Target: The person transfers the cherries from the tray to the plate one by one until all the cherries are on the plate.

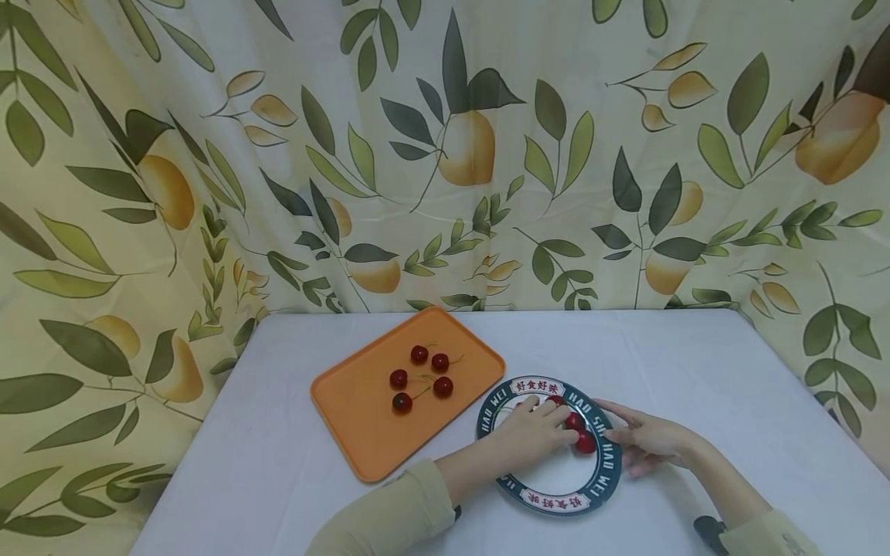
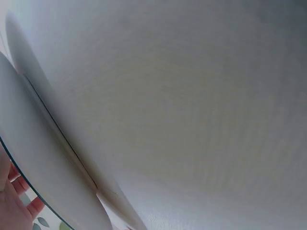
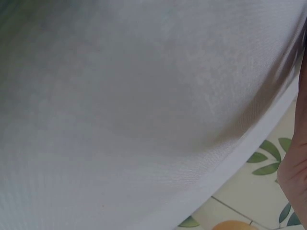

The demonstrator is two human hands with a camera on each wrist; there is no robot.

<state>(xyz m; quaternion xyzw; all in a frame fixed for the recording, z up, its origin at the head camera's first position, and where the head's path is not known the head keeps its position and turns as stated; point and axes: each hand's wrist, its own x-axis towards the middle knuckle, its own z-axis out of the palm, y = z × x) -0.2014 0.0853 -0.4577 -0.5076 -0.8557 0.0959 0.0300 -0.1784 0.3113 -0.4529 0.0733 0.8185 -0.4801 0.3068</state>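
Note:
A round plate with a dark patterned rim and white middle lies on the table, several red cherries in its upper right part. Over the plate is my left hand, palm down with fingers bent among the cherries; its fingertips are partly hidden, so a firm hold on a cherry cannot be made out. My right hand grips the plate's right rim between thumb and fingers. To the left, an orange tray carries several dark red cherries with stems. The left wrist view catches the plate's pale underside and fingers beyond its edge.
A white cloth covers the table. Behind and at the sides hangs a curtain printed with leaves and orange fruit. The tray's lower right edge runs close to the plate. Mostly white cloth fills the right wrist view.

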